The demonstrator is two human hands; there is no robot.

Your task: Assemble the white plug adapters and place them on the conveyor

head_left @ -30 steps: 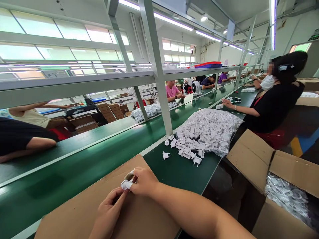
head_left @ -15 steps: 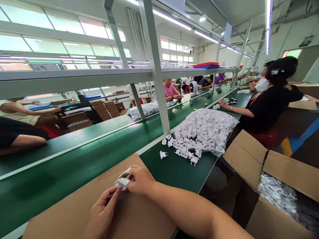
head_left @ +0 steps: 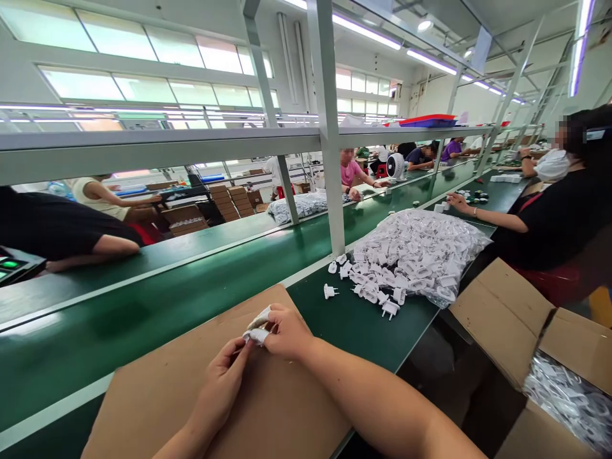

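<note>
Both of my hands meet over a brown cardboard sheet (head_left: 182,395) lying on the green bench. My right hand (head_left: 287,333) is closed in a pinch on a small white plug part (head_left: 257,334), its fingertips wrapped in white tape. My left hand (head_left: 224,376) reaches up from below, its fingertips curled against the same part. A little to the right, loose white plug parts (head_left: 368,290) spill from a clear bag full of them (head_left: 421,252).
A green conveyor belt (head_left: 157,299) runs past behind the cardboard under a grey shelf frame (head_left: 335,191). An open carton (head_left: 540,357) with bagged white parts stands at my right. A person in black (head_left: 549,217) sits beyond it; other workers sit across the line.
The view has swung slightly left and up. My hands stay together on the white part, the left fingers having shifted closer against it.
</note>
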